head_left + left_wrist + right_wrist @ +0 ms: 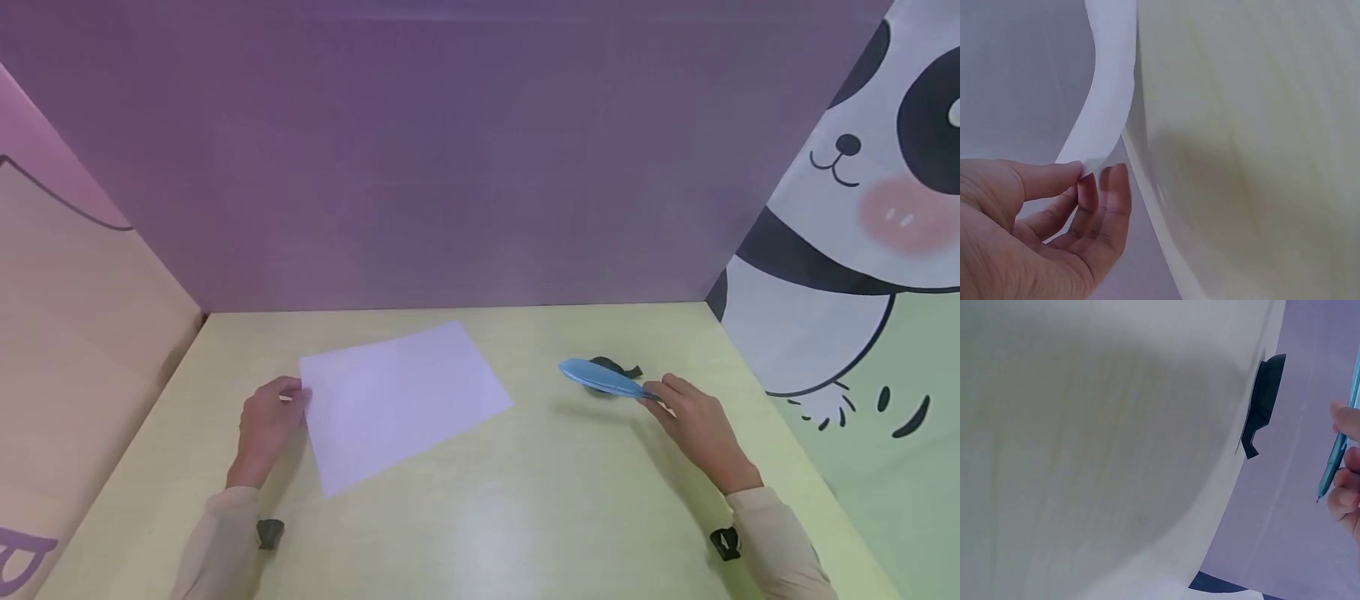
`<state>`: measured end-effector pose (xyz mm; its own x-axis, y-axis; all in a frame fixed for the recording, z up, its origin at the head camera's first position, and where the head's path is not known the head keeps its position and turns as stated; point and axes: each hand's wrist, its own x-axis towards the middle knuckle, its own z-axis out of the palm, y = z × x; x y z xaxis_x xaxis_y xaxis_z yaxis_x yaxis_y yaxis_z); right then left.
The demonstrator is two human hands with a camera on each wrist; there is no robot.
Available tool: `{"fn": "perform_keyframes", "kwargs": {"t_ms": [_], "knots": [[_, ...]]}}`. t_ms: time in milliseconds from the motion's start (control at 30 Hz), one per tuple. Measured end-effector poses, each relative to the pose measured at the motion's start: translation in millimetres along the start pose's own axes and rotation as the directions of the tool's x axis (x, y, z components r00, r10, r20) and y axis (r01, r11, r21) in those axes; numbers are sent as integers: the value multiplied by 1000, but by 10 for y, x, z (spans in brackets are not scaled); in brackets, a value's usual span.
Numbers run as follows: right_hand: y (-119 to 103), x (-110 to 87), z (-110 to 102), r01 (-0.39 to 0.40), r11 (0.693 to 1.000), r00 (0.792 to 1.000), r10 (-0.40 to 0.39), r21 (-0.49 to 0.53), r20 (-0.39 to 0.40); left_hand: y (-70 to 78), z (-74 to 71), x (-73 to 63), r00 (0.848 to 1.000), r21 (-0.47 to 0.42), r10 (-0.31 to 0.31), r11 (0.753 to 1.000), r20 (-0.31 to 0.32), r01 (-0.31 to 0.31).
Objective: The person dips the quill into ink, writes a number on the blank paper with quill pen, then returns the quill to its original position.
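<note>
My left hand [267,425] pinches the left edge of a white sheet of paper [405,404]. In the left wrist view the paper [1107,94] curves up from between thumb and fingertips. On the other side, my right hand [697,429] grips a slim pen with a blue feather-shaped top [596,377], held above the table. The right wrist view shows the pen's [1333,459] pointed tip protruding past the fingers. Just behind the pen, partly hidden by it, lies a round black item with a short tail [636,372], perhaps a roll of tape.
The pale wooden table [480,533] ends at a purple wall panel [450,167]. A panda picture [832,217] covers the right side wall, and a pinkish wall [75,333] stands on the left. Each wrist carries a small dark device [270,533].
</note>
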<state>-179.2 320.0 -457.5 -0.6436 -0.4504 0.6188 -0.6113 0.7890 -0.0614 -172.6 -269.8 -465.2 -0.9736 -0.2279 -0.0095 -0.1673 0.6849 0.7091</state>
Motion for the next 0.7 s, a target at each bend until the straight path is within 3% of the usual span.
{"fn": "perform_keyframes", "kwargs": {"t_ms": [267,500,700], "knots": [[-33,26,-16,-15,1000,1000,15,3,-27,43,14,-47,1000,-28,13,1000,-20,-13],[-54,4,22,-37,999,999,37,28,-5,38,28,-33,999,-45,-15,999,38,16],[-85,2,9,-129,992,991,129,6,31,45,21,-24,999,-85,0,996,34,3]]}}
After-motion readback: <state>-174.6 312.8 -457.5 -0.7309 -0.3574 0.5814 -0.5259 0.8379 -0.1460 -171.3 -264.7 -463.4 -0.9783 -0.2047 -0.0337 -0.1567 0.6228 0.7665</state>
